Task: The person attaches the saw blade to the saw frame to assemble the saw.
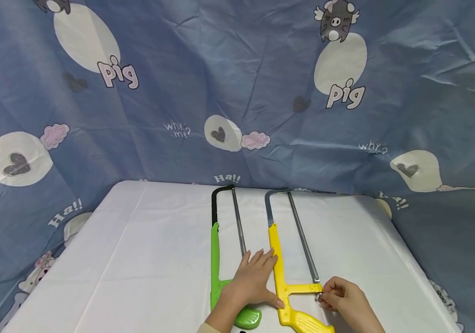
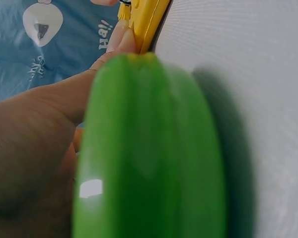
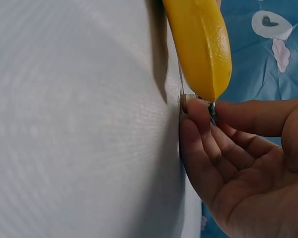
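A yellow hacksaw [image 1: 278,266] lies flat with its blade [image 1: 303,236] on the right side. My left hand [image 1: 251,283] rests on it with fingers spread, fingertips at the yellow frame and thumb on the part above the handle. At the end of the frame's lower arm, my right hand [image 1: 345,298] pinches a small metal wing nut [image 1: 318,297] between thumb and fingers. Those fingers partly hide the wing nut in the right wrist view. Beneath my left wrist is a green hacksaw [image 1: 215,252], its handle [image 2: 149,148] large in the left wrist view.
Both saws lie side by side on a white-covered table [image 1: 158,259], blades pointing to the far edge. A blue cloth [image 1: 237,92] with pig prints hangs behind and around the table. A small dark thing [image 1: 242,331] shows at the bottom edge.
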`<act>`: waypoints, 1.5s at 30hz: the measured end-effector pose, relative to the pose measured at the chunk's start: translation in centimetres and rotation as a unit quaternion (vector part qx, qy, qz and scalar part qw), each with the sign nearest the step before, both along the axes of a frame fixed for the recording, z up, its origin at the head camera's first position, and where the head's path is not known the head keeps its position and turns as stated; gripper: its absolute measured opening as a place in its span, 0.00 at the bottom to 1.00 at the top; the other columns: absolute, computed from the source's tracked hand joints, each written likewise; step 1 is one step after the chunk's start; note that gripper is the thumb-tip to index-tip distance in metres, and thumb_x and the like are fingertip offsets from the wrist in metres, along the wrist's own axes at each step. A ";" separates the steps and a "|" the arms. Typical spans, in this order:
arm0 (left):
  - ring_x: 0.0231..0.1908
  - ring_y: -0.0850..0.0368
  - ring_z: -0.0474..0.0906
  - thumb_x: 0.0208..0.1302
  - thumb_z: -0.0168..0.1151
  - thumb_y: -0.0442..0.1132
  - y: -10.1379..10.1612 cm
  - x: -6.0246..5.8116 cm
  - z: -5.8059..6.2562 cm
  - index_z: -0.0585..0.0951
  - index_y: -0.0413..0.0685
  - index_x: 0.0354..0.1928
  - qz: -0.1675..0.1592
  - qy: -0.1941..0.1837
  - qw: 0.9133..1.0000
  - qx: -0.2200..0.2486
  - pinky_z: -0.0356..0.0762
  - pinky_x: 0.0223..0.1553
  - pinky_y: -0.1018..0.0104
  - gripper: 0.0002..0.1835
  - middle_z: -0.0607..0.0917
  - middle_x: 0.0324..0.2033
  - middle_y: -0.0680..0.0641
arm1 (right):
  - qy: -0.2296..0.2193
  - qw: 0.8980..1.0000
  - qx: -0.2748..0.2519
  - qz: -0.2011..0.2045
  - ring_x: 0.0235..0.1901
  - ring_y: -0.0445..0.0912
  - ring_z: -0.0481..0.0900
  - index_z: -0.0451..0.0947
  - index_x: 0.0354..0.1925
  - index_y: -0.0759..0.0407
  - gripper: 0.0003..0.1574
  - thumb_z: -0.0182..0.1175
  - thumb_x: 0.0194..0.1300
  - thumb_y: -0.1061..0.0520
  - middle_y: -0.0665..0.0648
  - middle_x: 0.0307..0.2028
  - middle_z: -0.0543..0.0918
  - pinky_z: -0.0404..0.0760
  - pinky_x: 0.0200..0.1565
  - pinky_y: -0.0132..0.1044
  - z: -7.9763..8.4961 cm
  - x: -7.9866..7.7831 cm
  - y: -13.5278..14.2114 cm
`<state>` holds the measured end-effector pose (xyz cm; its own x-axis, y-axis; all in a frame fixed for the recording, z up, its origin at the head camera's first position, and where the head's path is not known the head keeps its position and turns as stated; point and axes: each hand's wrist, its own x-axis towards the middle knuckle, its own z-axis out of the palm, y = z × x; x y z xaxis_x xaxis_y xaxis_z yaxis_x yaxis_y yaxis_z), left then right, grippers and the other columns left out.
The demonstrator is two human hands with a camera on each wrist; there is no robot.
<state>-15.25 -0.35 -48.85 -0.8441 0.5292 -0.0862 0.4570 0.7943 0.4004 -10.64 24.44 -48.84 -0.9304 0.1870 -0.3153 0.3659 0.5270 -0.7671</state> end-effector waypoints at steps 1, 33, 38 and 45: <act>0.77 0.46 0.54 0.38 0.76 0.70 0.0 0.0 0.0 0.61 0.53 0.76 0.000 0.000 1.000 -0.001 0.47 0.77 0.40 0.62 0.58 0.78 0.51 | 0.000 1.000 -0.002 -0.001 0.26 0.46 0.82 0.77 0.31 0.65 0.02 0.61 0.60 0.68 0.56 0.24 0.84 0.82 0.28 0.37 0.0 0.0 0.0; 0.77 0.46 0.54 0.38 0.76 0.70 0.2 -0.1 -0.1 0.63 0.53 0.75 0.004 -0.001 1.000 0.006 0.47 0.77 0.40 0.61 0.59 0.77 0.50 | 0.050 0.986 0.152 0.046 0.26 0.44 0.75 0.79 0.28 0.58 0.10 0.70 0.50 0.67 0.50 0.24 0.82 0.76 0.29 0.35 0.4 0.4 -1.0; 0.77 0.47 0.54 0.38 0.76 0.69 0.2 -0.1 -0.2 0.64 0.53 0.75 0.004 0.002 1.000 0.009 0.47 0.77 0.40 0.61 0.59 0.77 0.50 | 0.029 0.989 0.140 0.046 0.27 0.44 0.77 0.78 0.31 0.58 0.09 0.71 0.53 0.63 0.51 0.26 0.82 0.77 0.29 0.36 0.6 0.3 -1.0; 0.77 0.46 0.54 0.38 0.75 0.70 0.2 -0.2 -0.4 0.63 0.53 0.75 0.002 0.003 1.000 0.006 0.47 0.76 0.40 0.61 0.58 0.78 0.51 | 0.032 0.990 0.130 0.049 0.29 0.43 0.77 0.79 0.31 0.58 0.07 0.69 0.56 0.64 0.50 0.27 0.83 0.77 0.31 0.36 0.5 0.4 -0.8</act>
